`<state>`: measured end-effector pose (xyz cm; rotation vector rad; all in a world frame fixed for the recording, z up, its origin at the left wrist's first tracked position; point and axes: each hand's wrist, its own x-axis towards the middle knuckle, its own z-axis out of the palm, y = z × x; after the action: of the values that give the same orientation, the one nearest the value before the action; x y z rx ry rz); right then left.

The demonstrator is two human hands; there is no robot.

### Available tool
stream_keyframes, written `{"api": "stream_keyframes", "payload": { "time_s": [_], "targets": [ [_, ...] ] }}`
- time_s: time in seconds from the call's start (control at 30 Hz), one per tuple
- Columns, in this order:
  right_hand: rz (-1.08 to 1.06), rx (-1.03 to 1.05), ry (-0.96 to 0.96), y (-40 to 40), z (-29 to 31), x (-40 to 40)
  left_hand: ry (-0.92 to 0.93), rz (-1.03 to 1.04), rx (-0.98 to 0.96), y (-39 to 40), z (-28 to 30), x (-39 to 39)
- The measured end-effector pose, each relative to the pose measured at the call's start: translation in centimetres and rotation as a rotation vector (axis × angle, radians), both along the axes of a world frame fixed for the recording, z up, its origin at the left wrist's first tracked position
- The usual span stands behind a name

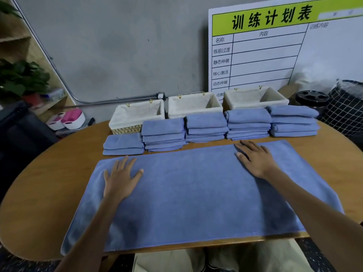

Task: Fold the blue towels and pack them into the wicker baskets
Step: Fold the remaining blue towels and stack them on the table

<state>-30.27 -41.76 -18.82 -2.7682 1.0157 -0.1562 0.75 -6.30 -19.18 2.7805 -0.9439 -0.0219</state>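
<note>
A large blue towel (188, 195) lies spread flat across the near half of the wooden table (49, 183). My left hand (120, 179) rests palm-down on its left part, fingers straight and spread. My right hand (255, 160) presses flat on its far right part. Behind the towel stand several stacks of folded blue towels (206, 126) in a row. Three wicker baskets with white liners stand behind the stacks: left basket (135, 114), middle basket (193, 106), right basket (255, 98). All three look empty inside.
A white board with a green header (275, 46) leans on the grey wall behind the baskets. A black cup holder (312, 99) and a checked hamper (345, 108) stand at the far right. Plants and shelves (21, 75) are at the left.
</note>
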Motion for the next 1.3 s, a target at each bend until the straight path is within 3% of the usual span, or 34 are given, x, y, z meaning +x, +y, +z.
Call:
{"api": "stream_keyframes", "payload": {
  "time_s": [0.3, 0.53, 0.97, 1.07, 1.13, 1.2, 1.3],
  "targets": [
    [-0.003, 0.007, 0.015, -0.4, 0.1, 0.3, 0.013, 0.003, -0.015, -0.2, 0.2, 0.4],
    [-0.003, 0.022, 0.010, -0.3, 0.2, 0.2, -0.098, 0.051, -0.330, 0.3, 0.1, 0.0],
    [0.004, 0.030, 0.002, -0.6, 0.0, 0.3, -0.120, 0.043, -0.229, 0.1, 0.3, -0.3],
    [-0.025, 0.021, -0.125, -0.9, 0.1, 0.6, -0.159, 0.049, -0.197, -0.1, 0.8, 0.6],
    [-0.053, -0.041, -0.199, -1.4, 0.7, 1.1, -0.215, 0.026, -0.200, -0.2, 1.3, 2.0],
    [-0.016, -0.155, -0.151, -2.1, 1.1, 1.9, -0.240, -0.017, -0.184, -0.4, 1.5, 3.5],
    [0.026, -0.173, -0.185, -2.9, 0.7, 2.3, -0.232, -0.046, -0.184, -0.7, 1.1, 4.6]
  ]
}}
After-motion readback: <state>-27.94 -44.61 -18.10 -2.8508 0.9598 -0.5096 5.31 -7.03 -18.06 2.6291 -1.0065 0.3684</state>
